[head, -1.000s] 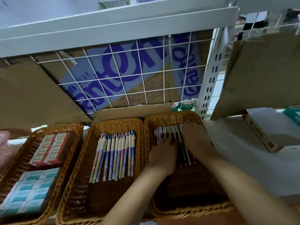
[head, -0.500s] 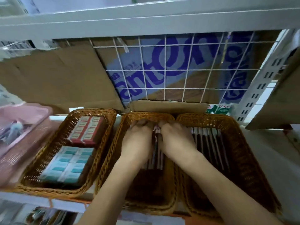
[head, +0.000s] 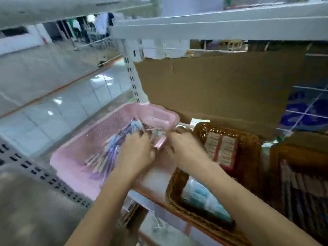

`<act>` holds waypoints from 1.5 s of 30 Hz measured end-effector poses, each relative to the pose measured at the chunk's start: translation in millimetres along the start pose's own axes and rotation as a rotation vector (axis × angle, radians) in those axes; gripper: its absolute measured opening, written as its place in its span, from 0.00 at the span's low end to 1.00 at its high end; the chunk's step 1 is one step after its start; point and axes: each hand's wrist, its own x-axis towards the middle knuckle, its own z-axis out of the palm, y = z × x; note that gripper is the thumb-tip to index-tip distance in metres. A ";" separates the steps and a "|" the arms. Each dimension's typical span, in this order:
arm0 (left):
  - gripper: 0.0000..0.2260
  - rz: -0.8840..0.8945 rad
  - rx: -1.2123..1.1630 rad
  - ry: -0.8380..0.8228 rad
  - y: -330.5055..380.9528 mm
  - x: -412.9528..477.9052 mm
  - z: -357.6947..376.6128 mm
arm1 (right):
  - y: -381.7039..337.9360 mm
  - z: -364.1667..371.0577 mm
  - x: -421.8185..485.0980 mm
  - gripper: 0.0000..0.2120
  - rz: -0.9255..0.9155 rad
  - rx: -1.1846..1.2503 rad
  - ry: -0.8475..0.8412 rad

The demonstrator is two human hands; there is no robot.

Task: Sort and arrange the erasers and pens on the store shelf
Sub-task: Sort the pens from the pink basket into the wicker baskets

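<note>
A pink plastic basket point(head: 99, 139) stands at the shelf's left end and holds a loose pile of pastel pens point(head: 110, 153). My left hand point(head: 136, 151) reaches into it, fingers curled down onto the pens. My right hand point(head: 184, 150) is at the basket's right rim with curled fingers; blur hides what it holds. To the right, a wicker basket point(head: 177, 181) holds red-wrapped erasers point(head: 221, 150) at the back and blue erasers point(head: 200, 194) at the front. A second wicker basket point(head: 276, 157) at far right holds rows of pens point(head: 301, 192).
Brown cardboard point(head: 221, 89) lines the back of the shelf, with a white wire grid point(head: 308, 107) over blue print at right. A white shelf board point(head: 213, 23) hangs overhead. A perforated upright point(head: 132, 80) stands left of the cardboard, with shop floor beyond.
Both hands have left the middle wicker basket and moved left into the pink basket. The view has swung left, so the wicker baskets now sit at the right.
</note>
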 end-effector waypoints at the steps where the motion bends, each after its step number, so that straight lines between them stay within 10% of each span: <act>1: 0.22 -0.048 0.026 -0.041 -20.4 3.6 -2.0 | -11.3 8.4 12.1 0.12 -0.043 0.006 0.002; 11: 0.40 -0.259 0.267 -0.488 -124.7 58.3 14.0 | -41.2 74.7 99.3 0.13 0.132 -0.131 -0.276; 19: 0.11 -0.151 0.251 -0.512 -130.8 67.4 15.9 | -39.8 89.2 130.1 0.25 0.262 -0.251 -0.576; 28: 0.10 -0.295 -0.124 -0.376 -130.1 64.4 14.4 | -38.0 95.1 135.9 0.07 0.250 -0.213 -0.609; 37: 0.07 -0.310 -0.709 -0.179 -127.5 61.4 -3.2 | -34.4 82.9 129.0 0.06 0.277 0.125 -0.144; 45: 0.05 -0.266 -1.156 -0.006 -82.0 41.4 -32.1 | -34.4 21.4 95.0 0.15 0.416 1.207 0.305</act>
